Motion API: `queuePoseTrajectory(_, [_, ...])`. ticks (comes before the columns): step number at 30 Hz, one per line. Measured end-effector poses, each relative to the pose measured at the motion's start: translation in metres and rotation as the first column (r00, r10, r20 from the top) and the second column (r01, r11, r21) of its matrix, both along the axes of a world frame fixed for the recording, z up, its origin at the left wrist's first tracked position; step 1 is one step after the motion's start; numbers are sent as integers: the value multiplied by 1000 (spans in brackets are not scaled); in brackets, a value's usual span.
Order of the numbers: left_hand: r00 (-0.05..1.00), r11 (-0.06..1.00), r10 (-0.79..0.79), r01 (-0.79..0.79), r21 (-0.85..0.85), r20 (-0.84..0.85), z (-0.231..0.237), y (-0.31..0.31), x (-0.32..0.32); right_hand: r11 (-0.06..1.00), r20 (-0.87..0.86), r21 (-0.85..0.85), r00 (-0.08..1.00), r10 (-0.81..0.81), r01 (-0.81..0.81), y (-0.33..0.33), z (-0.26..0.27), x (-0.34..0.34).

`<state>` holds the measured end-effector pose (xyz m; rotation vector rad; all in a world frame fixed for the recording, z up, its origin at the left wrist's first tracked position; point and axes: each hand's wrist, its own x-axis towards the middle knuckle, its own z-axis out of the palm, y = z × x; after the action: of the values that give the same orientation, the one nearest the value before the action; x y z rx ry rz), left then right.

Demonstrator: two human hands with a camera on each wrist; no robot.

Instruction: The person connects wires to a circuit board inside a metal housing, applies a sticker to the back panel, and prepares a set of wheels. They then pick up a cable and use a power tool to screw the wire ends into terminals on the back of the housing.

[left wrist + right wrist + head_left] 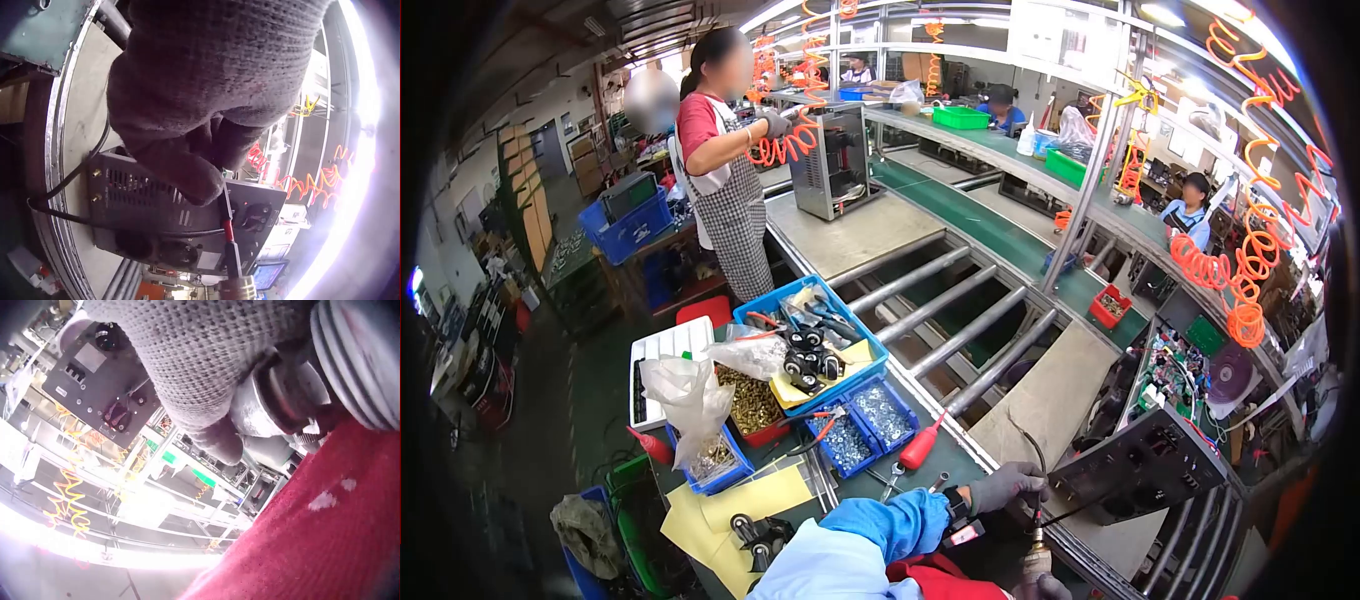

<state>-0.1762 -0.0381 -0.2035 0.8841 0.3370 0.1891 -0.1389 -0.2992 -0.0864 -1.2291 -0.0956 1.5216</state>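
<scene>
My left hand (pixel 1008 487), in a grey knit glove, pinches the upper end of a slim screwdriver bit (pixel 229 231) with a red band. The bit's lower end runs into the metal nose of a power screwdriver (pixel 1037 560). My right hand (pixel 206 369), also gloved, grips that screwdriver's metal body (pixel 265 403); part of its grip is hidden. Beyond both hands a dark equipment unit (pixel 1145 465) stands tilted in the head view, its panel showing vents, fan openings and sockets. A black cable (pixel 69 178) loops beside my left hand and across the panel.
Blue bins (pixel 840 440) of small metal hardware and a blue tray (pixel 875 345) with castors and tools stand left of my arms. A red squeeze bottle (pixel 920 447) and a wrench (pixel 892 482) lie nearer. Metal rollers (pixel 960 335) extend ahead. Another person (pixel 725 170) stands across the line.
</scene>
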Motion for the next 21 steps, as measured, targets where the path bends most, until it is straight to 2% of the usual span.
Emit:
queuePoseTrajectory(2, [996, 991, -17, 29, 134, -93, 6, 1, -3, 991, 110, 108, 992, 68, -80, 10, -9, 8])
queuePoseTrajectory(5, [994, 955, 111, -102, 278, -14, -13, -10, 7, 965, 258, 219, 962, 87, -146, 19, -49, 27])
queuePoseTrajectory(6, [998, 947, 54, -58, 315, 21, -17, -10, 6, 965, 301, 226, 952, 59, -131, 10, -57, 28])
queuePoseTrajectory(7, [993, 991, 39, -52, 120, 107, -24, -15, 6, 980, 338, 156, 939, 61, -120, 1, -67, 32])
queuePoseTrajectory(8, [986, 996, -7, -9, 93, 168, -29, -16, 7, 991, 371, 86, 926, 68, -107, -1, -68, 33])
queuePoseTrajectory(9, [987, 998, 32, -23, -58, 156, -32, -16, 7, 996, 339, 40, 939, 58, -76, 2, -54, 26])
queuePoseTrajectory(10, [996, 994, 22, -13, -106, 86, -36, -13, 7, 998, 310, 7, 949, 52, -56, 3, -46, 23])
queuePoseTrajectory(12, [994, 993, 98, -100, -57, -42, -29, 0, 7, 999, 332, -22, 942, 45, -40, 3, -45, 26])
queuePoseTrajectory(14, [937, 945, 305, -320, -64, -170, -103, 32, 25, 1000, 331, -14, 943, 23, -20, 3, -38, 31])
queuePoseTrajectory(16, [801, 842, 489, -537, -53, -345, -120, 64, 47, 1000, 334, -6, 942, 14, -13, 4, -33, 30])
queuePoseTrajectory(18, [773, 842, 537, -466, 271, -339, -138, 91, 68, 1000, 343, -6, 939, 0, 2, 4, -29, 34])
queuePoseTrajectory(20, [765, 869, 481, -353, 346, -429, -144, 110, 90, 1000, 313, -11, 950, -22, 27, 1, -25, 35])
queuePoseTrajectory(21, [744, 910, 414, -336, 241, -524, -140, 114, 102, 999, 317, -21, 948, -33, 42, 1, -24, 35])
